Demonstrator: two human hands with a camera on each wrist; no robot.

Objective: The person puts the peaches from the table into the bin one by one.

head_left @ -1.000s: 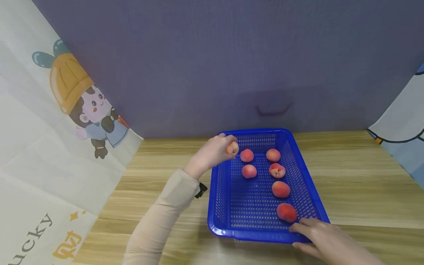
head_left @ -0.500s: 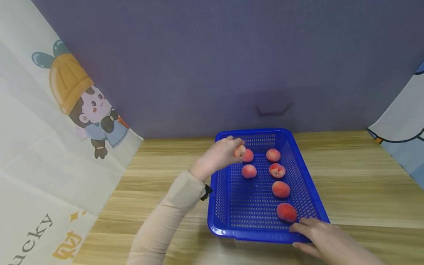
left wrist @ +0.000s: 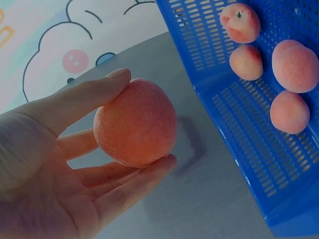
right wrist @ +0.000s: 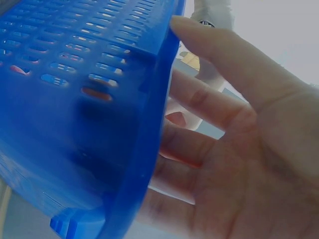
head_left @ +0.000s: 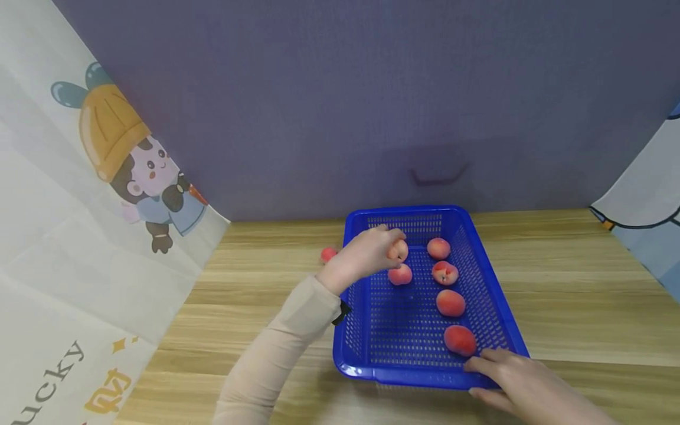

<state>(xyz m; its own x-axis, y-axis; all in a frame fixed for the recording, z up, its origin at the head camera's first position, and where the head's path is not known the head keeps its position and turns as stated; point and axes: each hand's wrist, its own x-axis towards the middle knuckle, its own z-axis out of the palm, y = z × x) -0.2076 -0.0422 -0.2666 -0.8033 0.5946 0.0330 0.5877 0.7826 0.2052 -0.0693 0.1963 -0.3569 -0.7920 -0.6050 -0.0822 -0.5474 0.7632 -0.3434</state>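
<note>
My left hand grips a peach above the left half of a blue plastic basket. In the left wrist view, thumb and fingers curl round that peach from opposite sides. Just below the hand in the head view lies another peach on the basket floor. Several more peaches form a row along the right side, including a dark red one near the front. My right hand holds the basket's near right corner, with its fingers and thumb around the rim.
Outside the basket, a red peach shows on the wooden table, partly covered by the left forearm. A purple-grey panel stands behind the basket. Printed cloth hangs at the left, and another printed cloth at the right.
My left hand has moved right and slightly nearer with its peach, covering the far left peach in the basket. The peach outside has come into sight behind the arm. The right hand is unmoved.
</note>
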